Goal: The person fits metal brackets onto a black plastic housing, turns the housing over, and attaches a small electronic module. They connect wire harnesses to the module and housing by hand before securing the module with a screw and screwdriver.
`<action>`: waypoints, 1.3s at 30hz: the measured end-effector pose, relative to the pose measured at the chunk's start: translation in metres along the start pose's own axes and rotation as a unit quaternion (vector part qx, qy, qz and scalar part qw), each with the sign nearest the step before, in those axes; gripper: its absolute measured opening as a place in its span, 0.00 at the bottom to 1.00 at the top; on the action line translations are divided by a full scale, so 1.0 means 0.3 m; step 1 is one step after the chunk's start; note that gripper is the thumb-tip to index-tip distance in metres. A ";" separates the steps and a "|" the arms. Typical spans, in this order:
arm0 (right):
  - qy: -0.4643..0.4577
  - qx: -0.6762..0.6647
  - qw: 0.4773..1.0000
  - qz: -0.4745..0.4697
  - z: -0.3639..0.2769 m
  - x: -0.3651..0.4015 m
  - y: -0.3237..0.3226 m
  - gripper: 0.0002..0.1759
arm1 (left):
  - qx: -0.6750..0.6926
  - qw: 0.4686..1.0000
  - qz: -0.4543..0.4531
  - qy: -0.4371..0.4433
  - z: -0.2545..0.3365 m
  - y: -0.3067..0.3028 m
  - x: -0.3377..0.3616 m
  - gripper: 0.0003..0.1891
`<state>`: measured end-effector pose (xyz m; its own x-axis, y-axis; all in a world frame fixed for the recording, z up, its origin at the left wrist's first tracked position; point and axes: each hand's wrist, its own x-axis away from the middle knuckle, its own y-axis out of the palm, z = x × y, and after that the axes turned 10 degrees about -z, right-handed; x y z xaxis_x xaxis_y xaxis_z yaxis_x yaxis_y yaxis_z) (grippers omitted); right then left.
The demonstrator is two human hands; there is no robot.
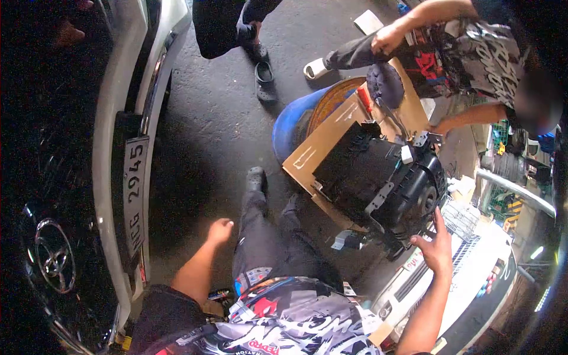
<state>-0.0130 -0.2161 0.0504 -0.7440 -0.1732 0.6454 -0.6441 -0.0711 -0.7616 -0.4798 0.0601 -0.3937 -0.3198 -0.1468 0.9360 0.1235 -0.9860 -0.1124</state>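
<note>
My left hand (220, 231) hangs over the floor with its fingers curled in, and I see nothing in it. At the right, my right hand (436, 244) has thumb and forefinger apart beside the lower right end of a large black plastic unit (370, 174); whether a fingertip touches it I cannot tell. The unit has metal brackets and a round opening, and lies tilted on flattened cardboard (307, 157) over a blue drum (290, 127). Across from me a co-worker's hand (439, 127) is at the unit's upper end.
A vehicle front with a plate (136, 195) runs down the left side. Another person's legs (222, 26) and dark clogs are at the top. A white vehicle front (408, 296) lies lower right. A round dark cushion-like item (384, 86) sits on the cardboard's upper part.
</note>
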 end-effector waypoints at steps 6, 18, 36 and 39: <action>0.052 -0.041 0.998 0.001 -0.081 -0.018 -0.030 0.79 | 0.074 0.994 -0.036 0.067 0.231 0.063 -0.034 0.25; 0.092 0.042 0.992 -0.079 -0.145 -0.078 -0.095 0.84 | -0.013 0.999 -0.006 0.047 0.098 0.078 -0.081 0.26; 0.008 0.099 0.994 -0.036 -0.125 -0.082 -0.074 0.82 | 0.118 0.954 0.051 0.270 0.821 0.072 0.135 0.12; 0.024 0.083 0.995 -0.052 -0.135 -0.087 -0.082 0.82 | 0.168 0.920 -0.078 0.345 1.163 0.103 0.230 0.14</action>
<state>0.0151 -0.1701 0.0546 -0.6849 -0.1105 0.7202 -0.6827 -0.2482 -0.6873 -0.1703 0.0472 -0.2164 -0.8640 -0.1343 0.4852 0.2710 -0.9363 0.2235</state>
